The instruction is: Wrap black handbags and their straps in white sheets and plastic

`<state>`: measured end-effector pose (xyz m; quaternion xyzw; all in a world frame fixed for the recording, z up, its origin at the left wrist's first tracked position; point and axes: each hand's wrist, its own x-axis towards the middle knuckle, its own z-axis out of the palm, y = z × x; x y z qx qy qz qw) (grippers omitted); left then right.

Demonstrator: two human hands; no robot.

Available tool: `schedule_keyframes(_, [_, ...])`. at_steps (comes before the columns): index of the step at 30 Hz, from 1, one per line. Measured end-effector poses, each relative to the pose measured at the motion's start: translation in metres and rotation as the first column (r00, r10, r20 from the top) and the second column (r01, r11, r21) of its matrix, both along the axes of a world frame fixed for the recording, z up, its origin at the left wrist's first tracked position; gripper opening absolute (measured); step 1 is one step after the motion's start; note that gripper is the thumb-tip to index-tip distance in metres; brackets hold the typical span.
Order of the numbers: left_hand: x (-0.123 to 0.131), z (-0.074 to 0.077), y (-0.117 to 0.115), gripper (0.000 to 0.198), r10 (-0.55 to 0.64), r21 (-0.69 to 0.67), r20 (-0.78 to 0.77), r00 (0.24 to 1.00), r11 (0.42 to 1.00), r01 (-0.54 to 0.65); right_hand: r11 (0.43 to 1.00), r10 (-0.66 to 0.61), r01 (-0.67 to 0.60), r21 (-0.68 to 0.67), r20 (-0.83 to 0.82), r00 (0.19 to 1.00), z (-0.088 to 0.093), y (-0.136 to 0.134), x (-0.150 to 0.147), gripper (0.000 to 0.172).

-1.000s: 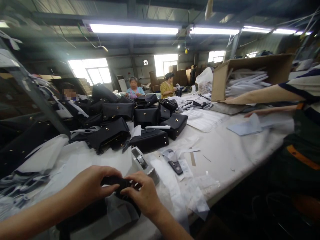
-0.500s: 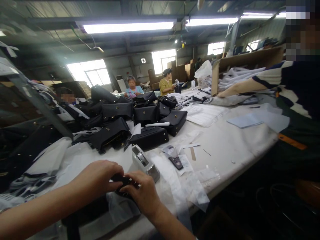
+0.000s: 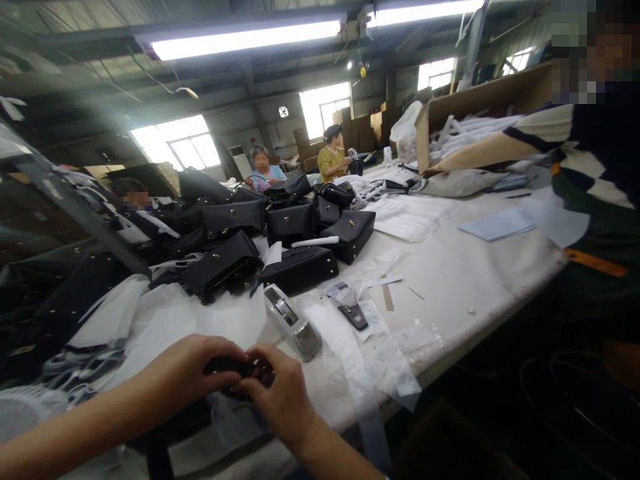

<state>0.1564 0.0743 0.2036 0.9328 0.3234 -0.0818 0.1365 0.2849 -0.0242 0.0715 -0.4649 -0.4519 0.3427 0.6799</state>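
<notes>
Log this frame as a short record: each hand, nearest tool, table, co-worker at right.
Left hand: pinching a small dark strap-like piece, exact item unclear
Right hand: fingers closed on the same piece, close beside the left
Nearest tool: grey block-shaped tape dispenser
Table: white-covered worktable bearing black bags with gold-coloured fittings
Co-worker: bare forearm stretched toward a brown cardboard box

The table (image 3: 450,273) carries black bags (image 3: 303,269) and, seemingly, plastic film (image 3: 404,380).
</notes>
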Motion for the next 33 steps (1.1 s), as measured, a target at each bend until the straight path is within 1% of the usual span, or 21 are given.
schedule_keyframes(2, [-0.004, -0.001, 0.000, 0.021, -0.012, -0.069, 0.030, 0.999, 0.998, 0.014, 0.999, 0.035, -0.035, -0.007, -0.053, 0.998, 0.000, -0.003, 0.001, 0.030])
schedule_keyframes(3, [-0.005, -0.002, -0.001, 0.021, -0.022, -0.080, 0.031, 0.999, 0.997, 0.024, 0.999, 0.039, -0.040, -0.013, -0.072, 0.997, 0.001, -0.004, 0.002, 0.029])
schedule_keyframes(5, [-0.005, -0.004, -0.002, 0.022, -0.029, -0.051, 0.056, 0.998, 0.998, 0.032, 0.999, 0.020, -0.022, -0.030, -0.083, 0.996, 0.002, -0.005, 0.003, 0.028])
schedule_keyframes(8, [-0.004, -0.011, -0.004, 0.026, -0.027, -0.014, 0.096, 0.995, 1.000, 0.028, 0.997, -0.020, 0.016, -0.079, -0.048, 0.999, 0.006, -0.006, 0.005, 0.028])
schedule_keyframes(11, [-0.006, -0.018, -0.005, 0.024, -0.034, -0.022, 0.131, 0.991, 0.999, 0.038, 0.992, 0.025, -0.029, -0.123, -0.034, 0.999, 0.009, -0.006, 0.008, 0.027])
schedule_keyframes(13, [-0.009, -0.019, -0.005, 0.021, -0.036, -0.039, 0.145, 0.989, 0.998, 0.042, 0.990, 0.054, -0.055, -0.130, -0.015, 0.998, 0.009, -0.006, 0.010, 0.025])
schedule_keyframes(15, [-0.013, -0.017, -0.006, 0.024, -0.007, -0.053, 0.167, 0.986, 0.998, 0.016, 0.991, 0.042, -0.038, -0.131, 0.028, 0.999, 0.009, -0.007, 0.012, 0.025])
schedule_keyframes(18, [-0.020, -0.010, -0.009, 0.032, 0.119, -0.097, 0.174, 0.977, 0.990, -0.103, 0.994, 0.023, -0.010, -0.110, 0.118, 0.993, 0.007, -0.006, 0.013, 0.029])
schedule_keyframes(20, [-0.022, -0.005, -0.010, 0.029, 0.184, -0.142, 0.137, 0.973, 0.976, -0.165, 0.996, 0.036, -0.023, -0.083, 0.153, 0.988, 0.007, -0.005, 0.011, 0.029])
schedule_keyframes(22, [-0.020, -0.001, -0.011, 0.024, 0.177, -0.171, 0.117, 0.977, 0.973, -0.156, 0.998, 0.040, -0.031, -0.060, 0.151, 0.988, 0.005, -0.003, 0.009, 0.026])
schedule_keyframes(25, [-0.012, 0.001, -0.011, 0.019, 0.149, -0.184, 0.135, 0.980, 0.975, -0.123, 1.000, 0.006, -0.003, -0.028, 0.106, 0.994, 0.002, 0.000, 0.005, 0.024])
schedule_keyframes(28, [-0.006, 0.001, -0.012, 0.016, 0.178, -0.221, 0.141, 0.974, 0.965, -0.145, 1.000, -0.030, 0.030, 0.002, 0.081, 0.996, 0.000, 0.001, 0.002, 0.026])
schedule_keyframes(30, [-0.005, 0.000, -0.014, 0.013, 0.186, -0.204, 0.132, 0.974, 0.966, -0.156, 0.998, -0.053, 0.055, -0.008, 0.115, 0.992, 0.001, -0.001, 0.001, 0.026])
schedule_keyframes(33, [-0.006, -0.003, -0.018, 0.009, 0.129, -0.060, 0.110, 0.986, 0.991, -0.123, 0.994, -0.080, 0.093, -0.056, 0.194, 0.978, 0.008, -0.004, 0.002, 0.021])
